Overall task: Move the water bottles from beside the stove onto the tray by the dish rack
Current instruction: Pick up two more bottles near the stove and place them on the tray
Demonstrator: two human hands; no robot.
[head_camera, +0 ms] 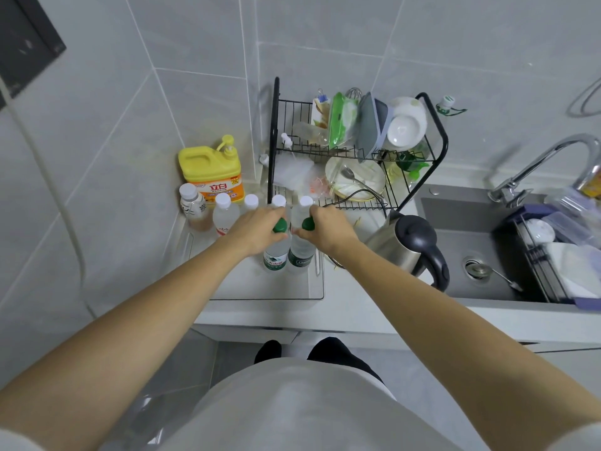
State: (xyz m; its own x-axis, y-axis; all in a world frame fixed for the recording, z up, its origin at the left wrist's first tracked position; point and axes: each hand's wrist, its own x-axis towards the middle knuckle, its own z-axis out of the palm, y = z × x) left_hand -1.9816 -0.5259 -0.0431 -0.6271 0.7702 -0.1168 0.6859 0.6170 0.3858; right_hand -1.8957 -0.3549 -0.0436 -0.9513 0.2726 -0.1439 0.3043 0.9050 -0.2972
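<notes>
Two clear water bottles with green caps stand side by side on a clear tray [276, 292] in front of the dish rack [435, 125]. My left hand [257, 231] grips the neck of the left bottle [275, 255]. Around the neck of the right bottle [300, 255] my right hand [328, 227] is closed. Behind them, at the tray's far end, stands a row of several white-capped bottles [224, 214]; two of them are partly hidden by my hands.
A yellow detergent jug [211, 170] sits in the corner behind the bottles. A steel kettle [409, 245] stands just right of the tray, with its cord running to the rack. The sink [455, 255] and faucet [553, 161] are at the right.
</notes>
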